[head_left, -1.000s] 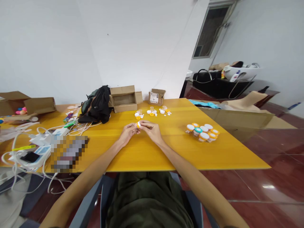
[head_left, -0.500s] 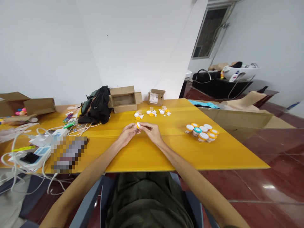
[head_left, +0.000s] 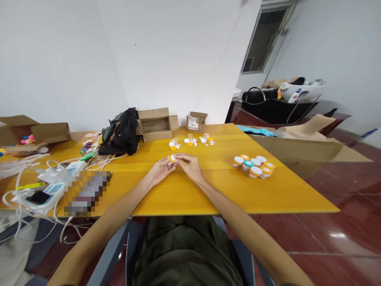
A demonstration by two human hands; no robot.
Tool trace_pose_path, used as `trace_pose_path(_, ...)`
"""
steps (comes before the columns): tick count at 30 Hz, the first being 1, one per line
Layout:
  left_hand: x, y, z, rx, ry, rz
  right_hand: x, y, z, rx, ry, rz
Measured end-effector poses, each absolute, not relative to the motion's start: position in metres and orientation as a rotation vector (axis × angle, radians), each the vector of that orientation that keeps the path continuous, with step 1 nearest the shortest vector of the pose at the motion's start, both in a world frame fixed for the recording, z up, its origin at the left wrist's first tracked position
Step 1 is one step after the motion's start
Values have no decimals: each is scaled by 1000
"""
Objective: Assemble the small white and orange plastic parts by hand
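Jar, head view: being held up over the table, between both hands. Left hand is closing fingers round it; right hand is pinching the white-and-orange lid. Step looks like lid handling; any turning is calling for a steady left grip. Loose parts are lying beyond, lidded jars to the right.

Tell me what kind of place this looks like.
Possibly a hair salon corner used as a workspace: a wash basin with a hose, and lidded jars on a table.
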State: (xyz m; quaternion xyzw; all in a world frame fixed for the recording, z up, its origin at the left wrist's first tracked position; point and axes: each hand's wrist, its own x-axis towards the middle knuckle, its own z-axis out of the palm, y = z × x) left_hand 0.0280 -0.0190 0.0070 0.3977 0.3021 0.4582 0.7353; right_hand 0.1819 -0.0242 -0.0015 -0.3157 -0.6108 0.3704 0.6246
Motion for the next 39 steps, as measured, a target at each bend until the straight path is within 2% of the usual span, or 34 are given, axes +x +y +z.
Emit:
trace_pose_path(11, 35, -24, 8, 1031, 650, 1161, 181, -25, -3, -726, -1383, 815)
trace_pose_path(31, 35, -29, 12, 736, 556, 1020, 179, -25, -4, -671, -1350, 873)
trace_pose_path(39, 41, -31, 10, 1076, 618, 1160, 178, -24, -6, -703, -1255, 880)
